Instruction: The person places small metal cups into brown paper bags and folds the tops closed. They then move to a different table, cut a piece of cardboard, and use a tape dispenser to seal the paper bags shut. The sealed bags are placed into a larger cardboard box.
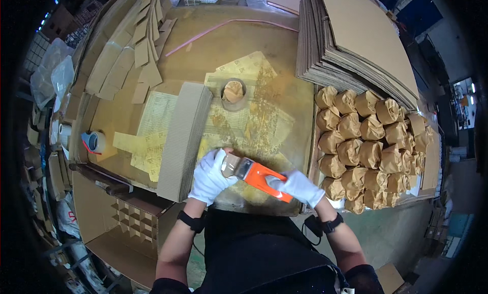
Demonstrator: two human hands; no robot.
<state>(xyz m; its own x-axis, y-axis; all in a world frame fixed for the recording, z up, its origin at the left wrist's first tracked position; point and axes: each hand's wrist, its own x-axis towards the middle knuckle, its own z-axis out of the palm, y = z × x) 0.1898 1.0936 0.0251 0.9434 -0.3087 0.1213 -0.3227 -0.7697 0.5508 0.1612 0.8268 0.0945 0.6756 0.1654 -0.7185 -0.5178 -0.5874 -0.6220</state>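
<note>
My right hand [300, 187], in a white glove, grips the orange handle of a tape dispenser [264, 178] above the table's near edge. At its other end sits a roll of tape [232, 165]. My left hand [211, 176], also gloved in white, is closed round that roll end; some of its fingers are hidden. Just left of it lies a long stack of corrugated cardboard strips [184, 141]. Farther off stands a round, greyish cup-like piece [234, 107] with crumpled brown paper in its top.
Rows of brown-paper-wrapped pieces [348, 151] fill the right side, before a tall stack of cardboard sheets [371, 35]. An open carton [109, 233] with dividers stands lower left. Flattened cardboard [114, 65], a tape roll [95, 141] and yellowed paper sheets [157, 113] lie on the left.
</note>
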